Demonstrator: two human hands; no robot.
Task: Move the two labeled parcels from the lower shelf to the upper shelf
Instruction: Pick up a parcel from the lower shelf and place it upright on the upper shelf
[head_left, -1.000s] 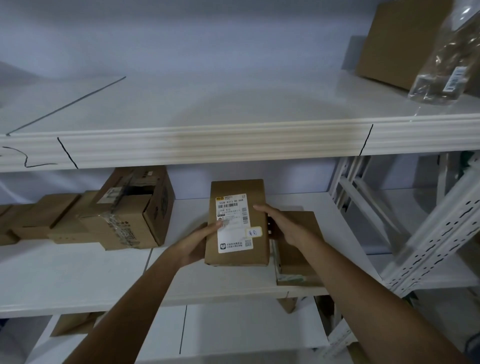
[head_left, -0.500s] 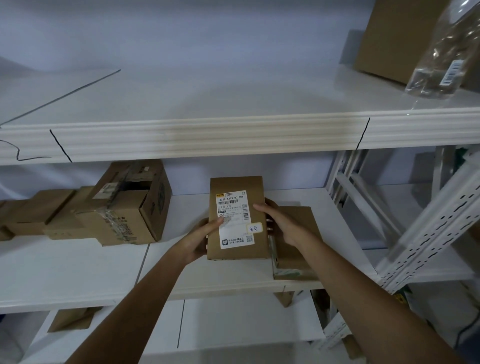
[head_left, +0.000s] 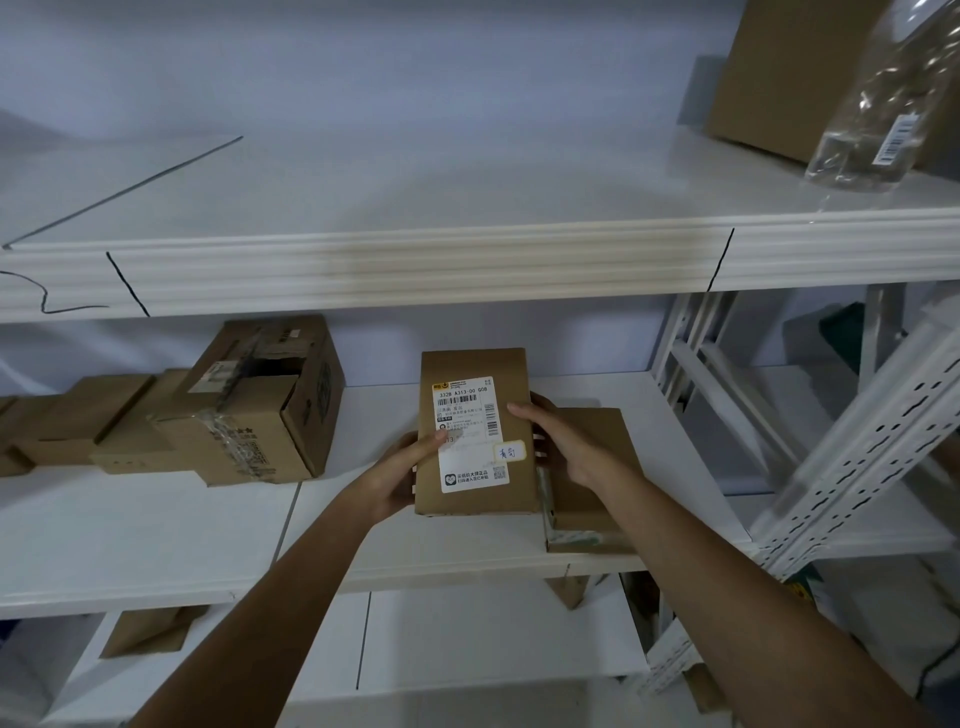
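Between two hands (head_left: 400, 478), one labeled parcel (head_left: 475, 434).

Single head-worn view, forward and slightly down, close to the shelving (head_left: 467, 270).

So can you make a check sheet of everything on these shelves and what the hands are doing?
Surface: lower shelf white, partly filled; upper shelf mostly bare, black pen marks on its front edge.
Job's things: labeled parcel held upright over the lower shelf; second parcel lies flat just right of it.
Clutter: taped carton and smaller boxes at left; big box and clear plastic bag on the upper shelf.
Grips: left hand and right hand hold the parcel's two sides.
Cables: nothing seen.
Surroundings: pale wall, white perforated rack posts at right.
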